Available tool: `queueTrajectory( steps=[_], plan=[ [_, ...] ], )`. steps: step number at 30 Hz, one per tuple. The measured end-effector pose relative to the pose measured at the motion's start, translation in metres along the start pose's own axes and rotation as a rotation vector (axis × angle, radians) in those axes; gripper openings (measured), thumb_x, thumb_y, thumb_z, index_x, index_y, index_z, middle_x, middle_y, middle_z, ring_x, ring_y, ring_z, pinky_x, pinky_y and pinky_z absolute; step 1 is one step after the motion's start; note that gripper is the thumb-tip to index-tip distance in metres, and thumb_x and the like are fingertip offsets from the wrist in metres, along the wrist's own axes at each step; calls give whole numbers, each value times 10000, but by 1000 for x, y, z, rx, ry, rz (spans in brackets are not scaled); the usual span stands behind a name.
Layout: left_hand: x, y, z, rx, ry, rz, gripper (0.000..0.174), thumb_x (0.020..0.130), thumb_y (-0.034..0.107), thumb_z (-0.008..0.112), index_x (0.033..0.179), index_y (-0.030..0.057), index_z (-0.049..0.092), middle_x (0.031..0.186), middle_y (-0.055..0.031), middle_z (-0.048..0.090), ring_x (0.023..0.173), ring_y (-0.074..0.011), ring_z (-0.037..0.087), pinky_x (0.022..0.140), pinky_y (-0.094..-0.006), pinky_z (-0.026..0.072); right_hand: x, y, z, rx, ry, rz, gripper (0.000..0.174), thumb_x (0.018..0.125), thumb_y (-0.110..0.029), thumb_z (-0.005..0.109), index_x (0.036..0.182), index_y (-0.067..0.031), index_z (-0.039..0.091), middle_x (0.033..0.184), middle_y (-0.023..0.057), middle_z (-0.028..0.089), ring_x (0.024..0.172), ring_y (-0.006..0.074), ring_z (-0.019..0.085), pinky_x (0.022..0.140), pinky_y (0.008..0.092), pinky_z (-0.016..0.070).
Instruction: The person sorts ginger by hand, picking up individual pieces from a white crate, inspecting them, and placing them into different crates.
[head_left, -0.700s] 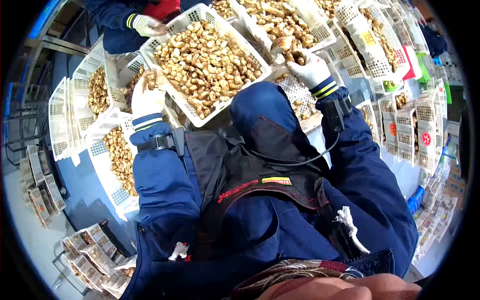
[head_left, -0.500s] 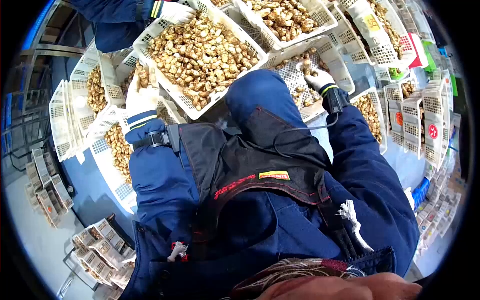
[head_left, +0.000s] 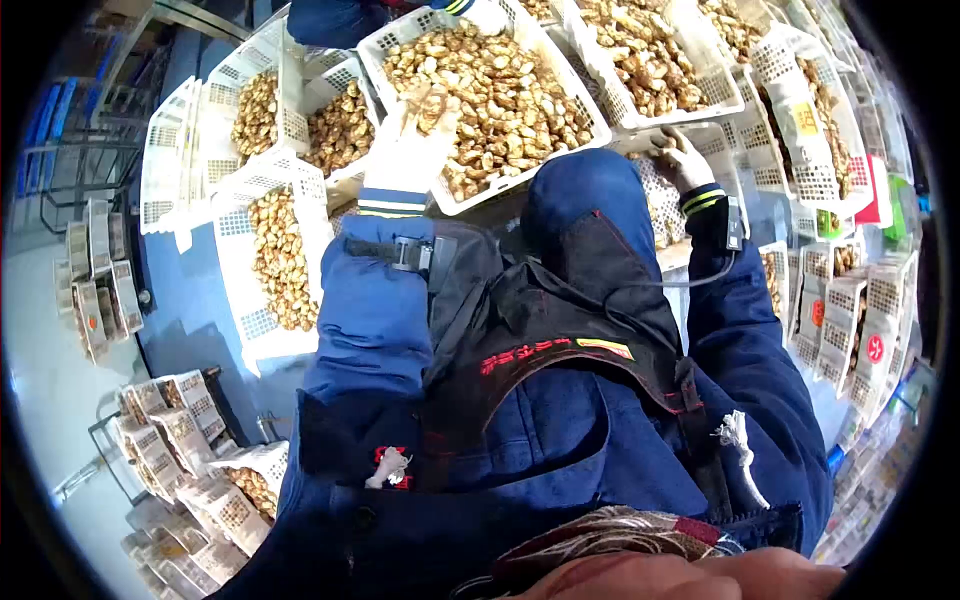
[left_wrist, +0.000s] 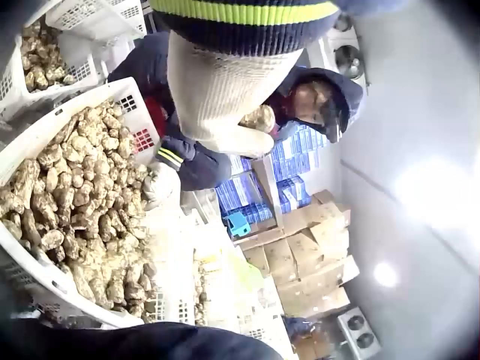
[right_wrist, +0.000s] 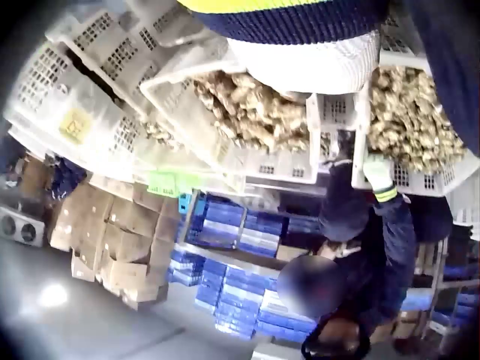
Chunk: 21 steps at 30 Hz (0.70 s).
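Observation:
My gloved left hand (head_left: 405,150) grips a stubby brown-and-cream mushroom (head_left: 430,108) over the near left edge of a large white basket (head_left: 530,180). In the left wrist view, that mushroom (left_wrist: 259,118) shows beyond the gloved fingers, with the basket's heap (left_wrist: 90,202) below. My right hand (head_left: 688,165), its glove stained at the fingertips, reaches over a smaller white basket (head_left: 715,150) with loosely extended fingers and no mushroom visible in them. Only the back of the right glove (right_wrist: 307,64) appears in the right wrist view; its fingers are hidden.
Another person's gloved hand (right_wrist: 379,172) is at the big basket's far side. More mushroom-filled baskets stand close on the left (head_left: 285,260) and right (head_left: 815,130). Cardboard boxes (right_wrist: 112,232) and blue stacks (right_wrist: 232,289) stand beyond. My knee (head_left: 590,195) juts up between my hands.
My right hand lowered a mushroom to the smaller basket and now shows none. My left hand has moved rightward over the big basket's edge with its mushroom. The head view has shifted.

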<state>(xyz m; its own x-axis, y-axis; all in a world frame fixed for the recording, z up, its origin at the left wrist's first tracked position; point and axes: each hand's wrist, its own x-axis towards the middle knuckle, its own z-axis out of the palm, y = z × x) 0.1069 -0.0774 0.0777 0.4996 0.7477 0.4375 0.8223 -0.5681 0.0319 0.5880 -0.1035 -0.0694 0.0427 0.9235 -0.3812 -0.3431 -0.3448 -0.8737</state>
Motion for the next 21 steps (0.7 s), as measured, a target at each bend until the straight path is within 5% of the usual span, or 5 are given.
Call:
queueTrajectory(
  steps=[1, 6, 14, 16, 21],
  plan=[
    [3, 5, -17, 342, 63, 221, 450, 853, 143, 626, 1304, 133, 622, 1195, -120, 667, 1104, -236, 635, 946, -353, 517, -24, -51, 64, -113, -39, -33, 560, 929, -103, 586, 1454, -40, 401, 1273, 131, 608, 1051, 203, 644, 888, 320, 526],
    [-12, 36, -49, 257, 217, 137, 400, 854, 144, 630, 1254, 137, 661, 1219, -130, 658, 1115, -258, 631, 927, -379, 529, -74, -111, 240, -170, -473, -248, 573, 960, -118, 602, 1470, -8, 367, 1347, 144, 555, 1144, 212, 609, 939, 302, 511],
    [-55, 41, -47, 213, 100, 66, 311, 878, 222, 615, 1161, 125, 702, 1180, -161, 675, 1184, -270, 595, 1043, -421, 442, -71, -23, 317, -128, -624, -374, 619, 920, -111, 612, 1470, 47, 373, 1461, 188, 473, 1354, 256, 449, 1132, 350, 347],
    [-57, 54, -24, -637, 207, -354, 364, 956, 264, 582, 1270, 85, 626, 1207, -102, 673, 1204, -223, 578, 1074, -407, 404, -93, -44, 323, -632, -526, -561, 565, 913, -96, 597, 1433, 51, 430, 1417, 188, 520, 1318, 254, 490, 1121, 343, 364],
    [-58, 59, -18, -1845, 379, -686, 419, 992, 300, 547, 1324, 45, 550, 1209, -105, 646, 1151, -241, 600, 1005, -419, 475, -108, -41, 334, -790, -490, -723, 445, 922, -138, 580, 1342, 6, 549, 1297, 189, 616, 1218, 282, 580, 1056, 359, 437]
  ],
)
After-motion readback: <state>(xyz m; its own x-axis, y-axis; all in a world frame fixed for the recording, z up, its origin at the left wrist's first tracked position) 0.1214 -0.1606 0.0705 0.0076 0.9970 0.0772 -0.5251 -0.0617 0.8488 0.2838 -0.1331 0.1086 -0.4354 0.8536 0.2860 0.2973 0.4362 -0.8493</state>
